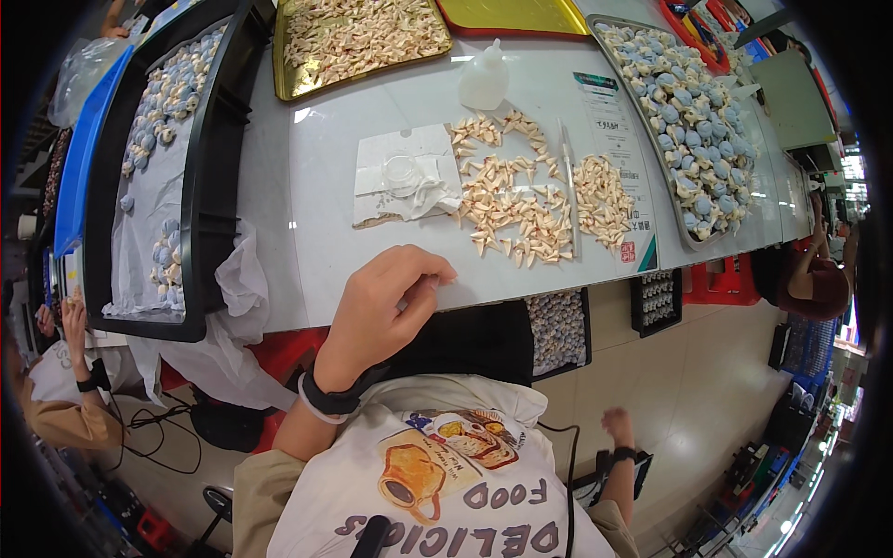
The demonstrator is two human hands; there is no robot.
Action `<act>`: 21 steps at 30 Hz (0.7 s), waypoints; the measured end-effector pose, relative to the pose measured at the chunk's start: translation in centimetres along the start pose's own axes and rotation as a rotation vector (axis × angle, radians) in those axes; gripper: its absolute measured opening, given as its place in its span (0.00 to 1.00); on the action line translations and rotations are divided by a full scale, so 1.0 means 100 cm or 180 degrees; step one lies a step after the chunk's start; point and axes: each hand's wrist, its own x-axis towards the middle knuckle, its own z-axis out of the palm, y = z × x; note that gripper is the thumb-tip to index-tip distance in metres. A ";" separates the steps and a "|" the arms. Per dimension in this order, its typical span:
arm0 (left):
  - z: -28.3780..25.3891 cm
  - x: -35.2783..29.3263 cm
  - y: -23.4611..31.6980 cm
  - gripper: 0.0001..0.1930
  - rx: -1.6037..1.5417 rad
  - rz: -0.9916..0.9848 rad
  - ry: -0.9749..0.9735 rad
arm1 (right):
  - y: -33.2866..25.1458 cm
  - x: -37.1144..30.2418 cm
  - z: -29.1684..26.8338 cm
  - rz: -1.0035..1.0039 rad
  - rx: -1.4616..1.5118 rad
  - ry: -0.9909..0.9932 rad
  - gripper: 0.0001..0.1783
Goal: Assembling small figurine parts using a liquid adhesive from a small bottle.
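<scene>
My left hand (377, 307) rests at the near edge of the white table, its fingers curled in and nothing visible in them. Just beyond it lies a spread of small cream pointed pieces (512, 209) with reddish marks. A slim pale rod (568, 186) divides them from a smaller heap of the same pieces (605, 200). Left of the spread, a white card (386, 153) bears a small clear round dish (402, 174) and a crumpled white tissue (435, 197). My right hand (618, 426) hangs beside my body, below the table and away from everything on it; its fingers are too small and blurred to read.
A white squeeze bottle (484, 76) stands behind the pieces. Around them are a gold tray (279, 58), a metal tray (665, 153) of blue-and-cream figures and a black crate (209, 139). Trays of small figures (558, 325) sit below the table. Other people's hands (74, 321) show at left.
</scene>
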 end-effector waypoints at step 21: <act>0.058 0.000 0.058 0.19 -0.1081 0.1857 -0.0862 | -0.525 -0.211 -0.020 -0.4591 0.4770 -0.0037 0.10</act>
